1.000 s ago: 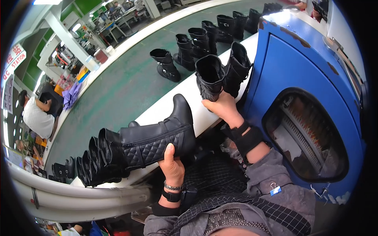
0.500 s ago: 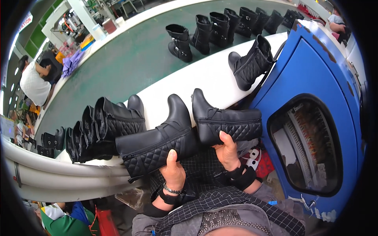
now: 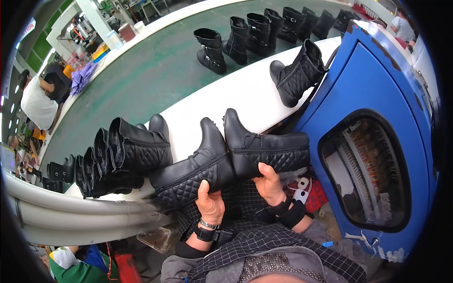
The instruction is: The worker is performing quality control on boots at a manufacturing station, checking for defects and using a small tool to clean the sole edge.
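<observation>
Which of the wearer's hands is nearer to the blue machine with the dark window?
The right hand: it holds a black boot just left of the blue machine. The left hand is farther left, holding a second boot.

A white ledge (image 3: 245, 96) runs alongside a green work surface (image 3: 141, 89); toward the ledge's right end stands a single quilted black boot (image 3: 299, 78), while a tight cluster of black boots (image 3: 141, 148) crowds its left; on the green surface, a row of black boots (image 3: 258, 37) stretches away to the upper right; a smaller boot group (image 3: 57, 171) stands far left; purple cloth (image 3: 83, 75) rests on the white far edge (image 3: 174, 22).
</observation>
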`<state>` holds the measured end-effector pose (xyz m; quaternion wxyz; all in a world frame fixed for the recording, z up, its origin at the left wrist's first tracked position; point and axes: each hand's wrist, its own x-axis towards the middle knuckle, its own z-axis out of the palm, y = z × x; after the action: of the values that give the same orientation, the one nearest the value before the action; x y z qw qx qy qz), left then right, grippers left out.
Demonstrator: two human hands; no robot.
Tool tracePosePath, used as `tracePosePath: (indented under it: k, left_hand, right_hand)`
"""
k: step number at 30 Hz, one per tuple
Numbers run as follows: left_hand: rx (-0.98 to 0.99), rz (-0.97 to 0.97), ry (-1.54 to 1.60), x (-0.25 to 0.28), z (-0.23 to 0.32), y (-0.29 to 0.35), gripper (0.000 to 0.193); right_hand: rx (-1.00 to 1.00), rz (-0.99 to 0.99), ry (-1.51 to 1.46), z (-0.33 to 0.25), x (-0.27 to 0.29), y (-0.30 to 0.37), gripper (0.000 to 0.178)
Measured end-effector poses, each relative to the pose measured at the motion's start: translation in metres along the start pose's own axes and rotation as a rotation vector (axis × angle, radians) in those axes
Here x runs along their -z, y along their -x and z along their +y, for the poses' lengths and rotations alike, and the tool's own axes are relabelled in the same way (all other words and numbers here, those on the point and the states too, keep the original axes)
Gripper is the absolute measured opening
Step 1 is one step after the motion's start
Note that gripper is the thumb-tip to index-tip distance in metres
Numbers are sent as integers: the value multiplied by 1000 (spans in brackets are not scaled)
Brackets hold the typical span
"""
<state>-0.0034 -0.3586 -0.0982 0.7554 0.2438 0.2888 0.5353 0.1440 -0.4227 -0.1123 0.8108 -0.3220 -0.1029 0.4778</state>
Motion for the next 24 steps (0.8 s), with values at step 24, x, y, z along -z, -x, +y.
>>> tracePosePath:
  k: [24]
  left_hand:
    - [-181, 19, -354, -32, 19, 3, 44]
  right_hand:
    - [161, 15, 469, -39, -21, -10, 37]
